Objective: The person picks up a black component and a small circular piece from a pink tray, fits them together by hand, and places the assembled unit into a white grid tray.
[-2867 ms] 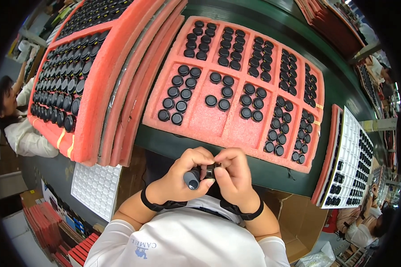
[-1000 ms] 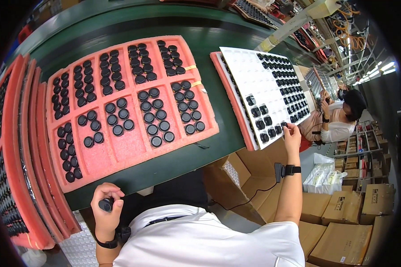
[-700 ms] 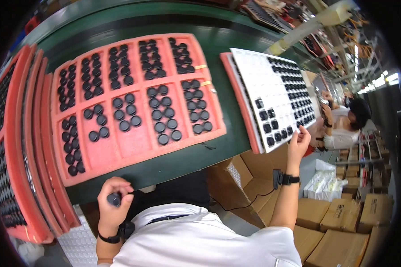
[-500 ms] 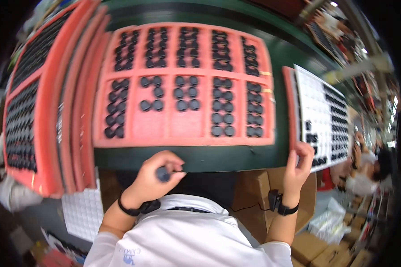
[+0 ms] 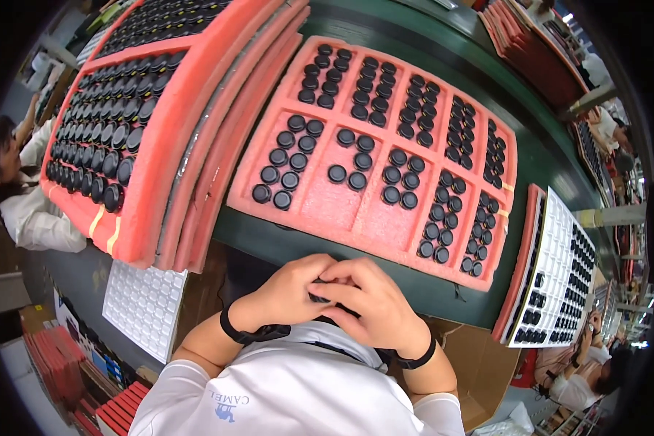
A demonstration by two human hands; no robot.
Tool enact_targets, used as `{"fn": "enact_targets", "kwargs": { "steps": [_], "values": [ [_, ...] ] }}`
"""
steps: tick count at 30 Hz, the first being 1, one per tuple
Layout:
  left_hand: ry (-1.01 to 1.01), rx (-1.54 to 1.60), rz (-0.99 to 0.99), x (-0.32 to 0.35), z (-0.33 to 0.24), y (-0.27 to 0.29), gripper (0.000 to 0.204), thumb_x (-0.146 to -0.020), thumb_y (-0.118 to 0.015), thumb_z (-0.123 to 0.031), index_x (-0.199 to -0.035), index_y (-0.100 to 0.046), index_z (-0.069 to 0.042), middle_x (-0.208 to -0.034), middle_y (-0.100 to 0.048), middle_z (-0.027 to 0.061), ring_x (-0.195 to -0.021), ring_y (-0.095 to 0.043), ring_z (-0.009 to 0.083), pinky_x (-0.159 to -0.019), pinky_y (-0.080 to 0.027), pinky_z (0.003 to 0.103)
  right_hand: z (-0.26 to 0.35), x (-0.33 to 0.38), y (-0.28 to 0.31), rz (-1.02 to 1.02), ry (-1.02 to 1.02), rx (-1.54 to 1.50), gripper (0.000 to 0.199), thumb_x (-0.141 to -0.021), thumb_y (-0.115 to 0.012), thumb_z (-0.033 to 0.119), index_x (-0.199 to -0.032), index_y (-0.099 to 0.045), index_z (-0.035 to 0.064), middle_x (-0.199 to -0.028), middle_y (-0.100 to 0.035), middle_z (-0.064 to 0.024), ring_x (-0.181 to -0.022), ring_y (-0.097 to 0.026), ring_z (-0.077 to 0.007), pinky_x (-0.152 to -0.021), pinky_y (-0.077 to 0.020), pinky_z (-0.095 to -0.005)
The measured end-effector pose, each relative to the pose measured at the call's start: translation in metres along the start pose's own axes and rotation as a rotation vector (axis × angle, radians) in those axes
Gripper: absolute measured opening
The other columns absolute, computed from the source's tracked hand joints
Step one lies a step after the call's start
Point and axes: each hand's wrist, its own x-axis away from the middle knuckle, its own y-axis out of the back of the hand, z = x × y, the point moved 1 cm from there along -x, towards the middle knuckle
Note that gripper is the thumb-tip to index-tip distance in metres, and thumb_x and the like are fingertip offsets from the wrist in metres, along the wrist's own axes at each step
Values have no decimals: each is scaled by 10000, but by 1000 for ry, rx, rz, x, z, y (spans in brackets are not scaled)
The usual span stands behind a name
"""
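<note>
My left hand (image 5: 287,291) is curled round a small dark piece (image 5: 317,291), held before my waist, just off the near edge of the green bench (image 5: 269,241). My right hand (image 5: 374,301) closes over it with bent fingers; I cannot tell whether they grip anything. Beyond lies a pink foam tray (image 5: 327,207) of black round-capped parts (image 5: 347,136). Blue lettering (image 5: 230,400) and a small animal figure (image 5: 225,414) sit upside down on my white shirt (image 5: 305,385).

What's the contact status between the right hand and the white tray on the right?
Apart. The head view shows the right hand at the body, with green table visible between it and the white tray.
</note>
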Motion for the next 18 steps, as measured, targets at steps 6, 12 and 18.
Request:
{"fn": "enact_targets", "kwargs": {
  "steps": [6,12,18],
  "values": [
    [52,263,204,8,12,7,262,-734,-709,-72,-916,-535,3,-852,-595,84,-784,-592,191,-700,-476,318,-4,-13,-1,242,52,64,330,-664,-722,35,-983,-644,70,-944,-545,-68,-764,-541,-230,-671,-453,-333],
    [116,399,250,14,27,23,313,-776,-703,-113,-1004,-525,5,-849,-573,44,-800,-570,132,-726,-471,276,0,-32,-4,231,8,71,261,-704,-700,34,-954,-621,36,-860,-541,-69,-745,-546,-220,-681,-464,-317],
    [268,668,255,20,27,32,306,-819,-664,-128,-1058,-524,2,-840,-560,30,-770,-558,100,-704,-466,243,-15,-47,-6,302,-331,-213,174,-778,-670,54,-928,-594,11,-828,-548,-63,-743,-555,-178,-684,-459,-280]
  ]
}}
